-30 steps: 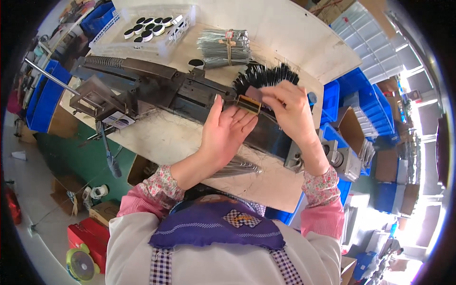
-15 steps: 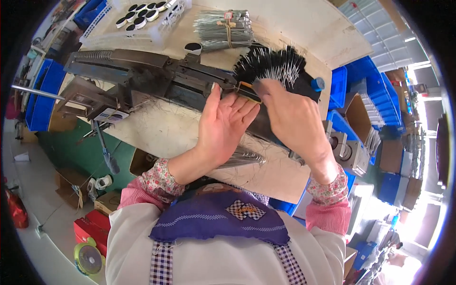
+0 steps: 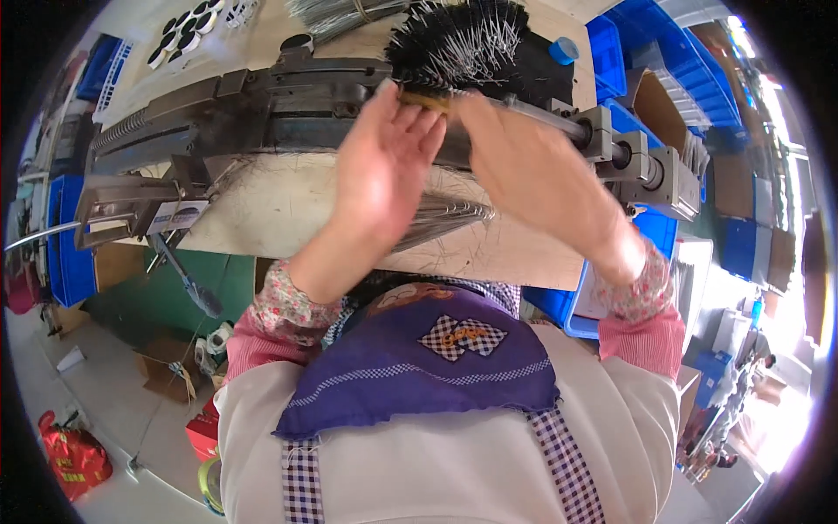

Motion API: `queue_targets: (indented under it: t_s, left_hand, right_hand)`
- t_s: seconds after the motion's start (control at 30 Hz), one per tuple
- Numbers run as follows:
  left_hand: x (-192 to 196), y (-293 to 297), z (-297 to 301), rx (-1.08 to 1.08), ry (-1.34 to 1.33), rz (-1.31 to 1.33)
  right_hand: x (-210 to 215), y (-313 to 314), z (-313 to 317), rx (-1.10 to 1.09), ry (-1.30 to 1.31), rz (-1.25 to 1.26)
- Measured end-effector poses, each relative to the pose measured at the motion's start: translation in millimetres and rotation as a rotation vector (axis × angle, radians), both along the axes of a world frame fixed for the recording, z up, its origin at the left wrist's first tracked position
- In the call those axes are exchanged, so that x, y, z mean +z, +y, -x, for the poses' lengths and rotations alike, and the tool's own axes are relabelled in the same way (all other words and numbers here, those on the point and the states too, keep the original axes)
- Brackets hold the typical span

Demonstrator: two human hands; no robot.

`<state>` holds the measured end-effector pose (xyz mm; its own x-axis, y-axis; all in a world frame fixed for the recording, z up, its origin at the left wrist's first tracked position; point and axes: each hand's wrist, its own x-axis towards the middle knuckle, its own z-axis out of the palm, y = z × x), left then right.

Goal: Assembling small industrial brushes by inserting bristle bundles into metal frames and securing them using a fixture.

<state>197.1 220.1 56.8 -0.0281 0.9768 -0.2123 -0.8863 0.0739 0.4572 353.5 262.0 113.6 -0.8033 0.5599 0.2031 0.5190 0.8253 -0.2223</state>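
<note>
My left hand (image 3: 382, 170) is raised at the metal bench machine (image 3: 319, 100), palm showing and fingers stretched out. Its fingertips touch a yellowish-edged block (image 3: 424, 100) on the machine's near side. Close by on the right, my right hand (image 3: 528, 166) has its fingers bent in at the same block. Blur and the hand itself hide what they grip. A metal rod (image 3: 532, 113) runs behind this hand toward the machine's right end. Just beyond both hands lies a heap of black-bristled wire brushes (image 3: 467, 44) with pale wire stems.
Loose thin wires (image 3: 436, 220) lie on the wooden bench (image 3: 288, 196) below my hands. A wire bundle (image 3: 336, 16), black-topped white discs (image 3: 182, 33) and a blue tape roll (image 3: 564, 51) are farther back. Blue bins (image 3: 668, 44) stand at the right, beside the machine's clamp blocks (image 3: 650, 170).
The whole view has shifted, so the bench sits higher in the picture. Both hands stay at the yellowish-edged block, and the right forearm now reaches in at a flatter slant.
</note>
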Motion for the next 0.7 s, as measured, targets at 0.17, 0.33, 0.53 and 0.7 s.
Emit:
queue_targets:
  t_s: [0.17, 0.33, 0.53, 0.7]
  left_hand:
    - [-26.6, -4.2, -41.9, -0.037, -0.136, 0.136]
    - [-10.1, -46.4, -31.5, -0.219, 0.014, 0.038]
    - [-35.2, -142.3, 108.0, 0.651, 2.637, -0.006]
    - [-65.8, -258.4, 270.2, 0.555, 2.153, 1.400]
  right_hand:
    - [-76.5, -41.7, -40.2, 0.016, -0.206, 0.379]
    - [-134.6, -35.1, -38.7, 0.072, -0.321, 0.344]
    - [-113.1, -29.6, -38.7, 0.072, -0.210, 0.490]
    - [-88.5, -22.7, -45.1, 0.056, 0.175, 0.703]
